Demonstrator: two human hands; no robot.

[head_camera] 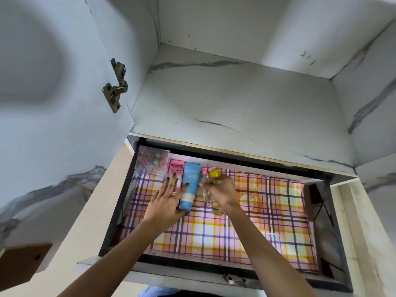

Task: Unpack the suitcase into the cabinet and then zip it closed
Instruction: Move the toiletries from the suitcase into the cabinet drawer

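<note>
We press our left hand (166, 202) flat, fingers straight, steadying the blue tube (190, 185) against the pink box (176, 174) near the drawer's (192, 261) back left corner. That likely lets our right hand (220, 191), curled round the yellow-capped bottle (215, 174), stand it alongside. The suitcase is out of view.

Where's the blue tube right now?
Head view: the blue tube lies back-left in the drawer, between the pink Pond's box on its left and the pink-capped clear bottle on its right.

A clear box (153, 160), Pond's tube (176, 168), blue tube (190, 183) and yellow-capped bottle (215, 173) crowd the drawer's (115, 200) back-left; rightward the plaid liner (267, 221) lies open, until perhaps a dark bracket (315, 196).
</note>
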